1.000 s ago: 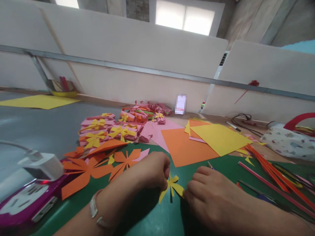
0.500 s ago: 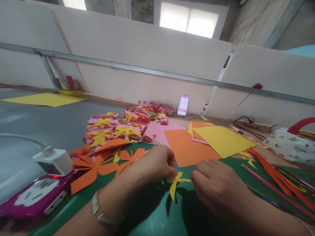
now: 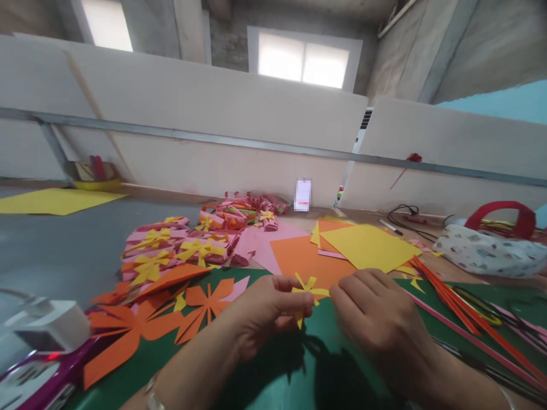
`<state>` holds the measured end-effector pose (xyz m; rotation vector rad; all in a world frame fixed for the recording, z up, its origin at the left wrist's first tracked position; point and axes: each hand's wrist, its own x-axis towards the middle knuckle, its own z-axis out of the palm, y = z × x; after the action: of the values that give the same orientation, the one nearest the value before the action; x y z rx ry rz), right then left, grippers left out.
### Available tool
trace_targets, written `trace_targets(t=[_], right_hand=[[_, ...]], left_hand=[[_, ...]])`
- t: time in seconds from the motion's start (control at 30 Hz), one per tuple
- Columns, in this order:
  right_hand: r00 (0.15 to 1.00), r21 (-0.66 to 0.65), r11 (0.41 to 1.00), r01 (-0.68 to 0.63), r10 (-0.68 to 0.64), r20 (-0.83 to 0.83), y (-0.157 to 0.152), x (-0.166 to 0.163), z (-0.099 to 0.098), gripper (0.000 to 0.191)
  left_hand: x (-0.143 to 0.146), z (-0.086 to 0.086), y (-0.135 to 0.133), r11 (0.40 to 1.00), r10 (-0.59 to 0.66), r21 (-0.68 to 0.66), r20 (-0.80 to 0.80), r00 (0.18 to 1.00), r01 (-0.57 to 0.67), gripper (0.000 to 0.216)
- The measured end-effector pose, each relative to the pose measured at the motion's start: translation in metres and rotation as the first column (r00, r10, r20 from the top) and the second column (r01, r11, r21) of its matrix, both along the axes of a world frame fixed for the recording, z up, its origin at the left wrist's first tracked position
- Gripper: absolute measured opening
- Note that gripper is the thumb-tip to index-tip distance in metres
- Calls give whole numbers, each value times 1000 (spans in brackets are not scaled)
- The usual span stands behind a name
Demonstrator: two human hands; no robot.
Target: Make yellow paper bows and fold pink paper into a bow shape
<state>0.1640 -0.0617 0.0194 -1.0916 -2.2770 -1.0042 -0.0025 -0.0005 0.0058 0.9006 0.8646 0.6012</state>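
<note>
A small yellow paper cut-out (image 3: pixel 308 286) with several narrow petals is held just above the green mat (image 3: pixel 273 370). My left hand (image 3: pixel 267 310) pinches its left side between thumb and fingers. My right hand (image 3: pixel 378 319) is closed on its right side, fingers curled, back of the hand towards me. Orange paper flower cut-outs (image 3: pixel 200 302) lie on the mat just left of my left hand.
Pink paper pieces with yellow bows (image 3: pixel 179 247) are piled behind the cut-outs. Orange (image 3: pixel 299 256) and yellow sheets (image 3: pixel 367 246) lie beyond my hands. Long orange strips (image 3: pixel 453 299) run along the right. A magenta power strip with a white plug (image 3: pixel 47 336) sits at left, a patterned bag (image 3: pixel 487 250) at far right.
Both hands lifted the yellow cut-out off the mat and turned it, so its petals now point up. The view tilted slightly upward.
</note>
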Motion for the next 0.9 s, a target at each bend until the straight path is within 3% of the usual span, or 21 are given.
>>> trace_targets(t=[0.13,0.27,0.43,0.53,0.67,0.77,0.9], right_hand=[[994,-11,994,-108,108,12,2,0,-5,25],[958,-176,946,-273,250,-143,7,5,-9,20],[898,-160,927,-338,267,-351,19,26,-3,31],[854,-222,871,-438,326,-406,27,35,1,34],[800,-278,792,-543,387,-458,27,33,1,22],[782,-340,751,-567,361,-508,23,28,2,16],[790,-478,693,-540,221,-572,19,26,0,13]], left_hand=[[2,-3,-1,993,95,-75,81,992,-89,37],[2,3,-1,985,153,-88,71,986,-147,34],[-1,9,-2,992,112,-72,75,991,-107,33],[-3,9,-3,996,53,-81,86,995,-46,35],[-4,7,-2,996,-22,-84,86,996,29,40],[-4,3,-1,995,-80,-54,90,993,85,44],[-4,1,0,994,-108,-6,84,991,109,46]])
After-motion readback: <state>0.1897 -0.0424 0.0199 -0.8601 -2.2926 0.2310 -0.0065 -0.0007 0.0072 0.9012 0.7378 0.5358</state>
